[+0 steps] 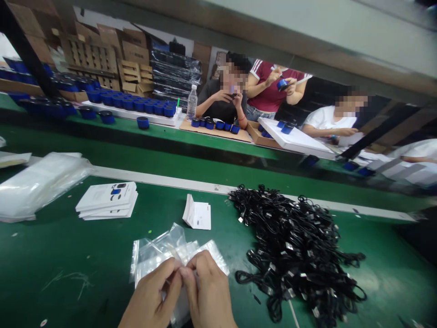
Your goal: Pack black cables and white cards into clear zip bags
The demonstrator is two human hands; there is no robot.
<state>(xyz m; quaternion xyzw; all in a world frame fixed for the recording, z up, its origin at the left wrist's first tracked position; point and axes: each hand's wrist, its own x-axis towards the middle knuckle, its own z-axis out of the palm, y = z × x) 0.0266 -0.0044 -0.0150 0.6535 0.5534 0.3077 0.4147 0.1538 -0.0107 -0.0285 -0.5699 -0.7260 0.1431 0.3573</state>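
My left hand (150, 296) and my right hand (206, 291) meet at the bottom centre, their fingertips pinching the top edge of a clear plastic bag (180, 259). Other clear bags seem to lie crumpled with it, and my fingers hide part of the opening. To the right of my right hand lies a heap of black cables (293, 255). A small white folded leaflet (198, 213) stands above my hands, and a stack of white cards (107, 200) lies further left.
A bundle of clear plastic bags (41, 182) lies on the green work table (58, 259) at left. Beyond a white strip (164, 176), across a green bench (136, 132), several seated people (221, 91) handle blue cylindrical objects (129, 105). Cardboard boxes (133, 59) stand behind them.
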